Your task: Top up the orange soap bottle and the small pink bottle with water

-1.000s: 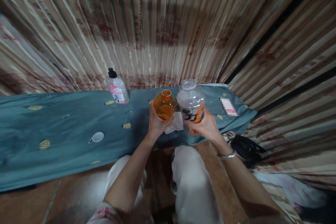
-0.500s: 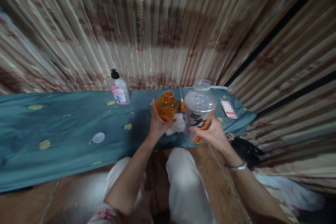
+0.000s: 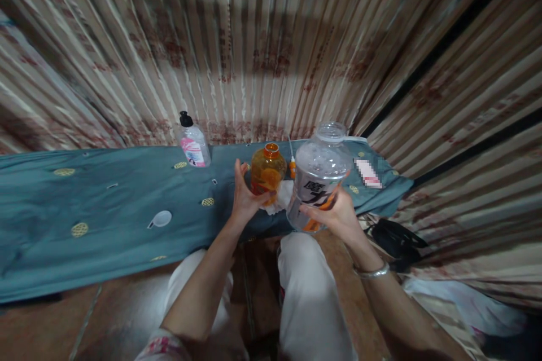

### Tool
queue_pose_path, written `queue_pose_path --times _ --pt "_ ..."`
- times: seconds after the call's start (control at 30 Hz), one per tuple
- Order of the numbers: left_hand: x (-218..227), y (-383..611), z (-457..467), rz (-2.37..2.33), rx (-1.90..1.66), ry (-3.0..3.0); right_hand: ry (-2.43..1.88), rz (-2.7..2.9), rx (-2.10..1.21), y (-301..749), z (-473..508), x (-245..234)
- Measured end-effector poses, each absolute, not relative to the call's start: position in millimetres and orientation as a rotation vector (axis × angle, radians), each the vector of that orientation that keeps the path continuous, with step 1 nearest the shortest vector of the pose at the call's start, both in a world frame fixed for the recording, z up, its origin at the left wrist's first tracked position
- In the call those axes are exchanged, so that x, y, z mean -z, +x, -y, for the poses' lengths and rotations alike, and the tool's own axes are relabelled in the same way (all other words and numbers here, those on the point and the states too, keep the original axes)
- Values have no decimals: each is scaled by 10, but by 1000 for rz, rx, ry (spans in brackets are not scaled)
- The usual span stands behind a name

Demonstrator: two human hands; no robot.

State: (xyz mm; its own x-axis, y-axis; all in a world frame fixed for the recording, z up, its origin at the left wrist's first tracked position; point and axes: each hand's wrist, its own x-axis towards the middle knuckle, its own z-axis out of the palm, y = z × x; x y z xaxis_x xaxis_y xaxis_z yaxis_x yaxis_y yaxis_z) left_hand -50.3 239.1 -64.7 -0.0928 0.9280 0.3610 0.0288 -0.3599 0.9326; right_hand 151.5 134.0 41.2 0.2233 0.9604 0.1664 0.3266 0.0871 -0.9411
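Note:
An uncapped orange see-through bottle point(image 3: 270, 166) stands upright on the cloth. Around its left and front side is my left hand point(image 3: 246, 194), fingers spread with a gap to the bottle. The thumb overlaps the bottle's lower front; whether it touches cannot be told. My right hand point(image 3: 339, 213) grips a large clear plastic bottle point(image 3: 319, 166) from its right side. This one has an open mouth, dark characters and an orange patch on its label, and is held roughly upright. Crumpled white tissue point(image 3: 283, 197) lies between the two bottles. Behind them is a small orange nozzle piece point(image 3: 292, 168) with a thin tube.
The green cloth-covered table point(image 3: 127, 192) runs along a pleated curtain point(image 3: 190, 39). A pump bottle point(image 3: 195, 149) with a black top stands at the back left. Toward the front left lies a small white round piece point(image 3: 162, 219). A blurred-out phone-like object point(image 3: 367, 174) lies at the right.
My left hand has opened and drawn left, away from the orange bottle. My right hand has brought the large bottle slightly left and closer to me.

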Motion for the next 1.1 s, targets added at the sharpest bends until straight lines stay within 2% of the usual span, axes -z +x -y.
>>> queue_pose_path --times 0.23,0.53,0.77,0.87,1.03,1.1 --pt "426 -790 -1946 -1019 -1727 1032 -1270 1272 -882 1178 -1340 -402" --pt "371 -928 -1155 -517 -1199 287 -938 1276 -1165 416 -1410 -479" --pt "301 -1102 -1168 -534 -1247 32 -939 1442 -1221 158 -1425 -343" --pt "287 -1182 -1196 -612 -1339 -13 -1013 1569 -1015 274 -1348 -357" --pt "185 -1353 -1256 -706 -1415 14 -1229 1351 -370 738 -1510 -281" --pt "141 -1425 -1296 -740 -1472 52 -1312 1332 -341 894 -1747 -157"
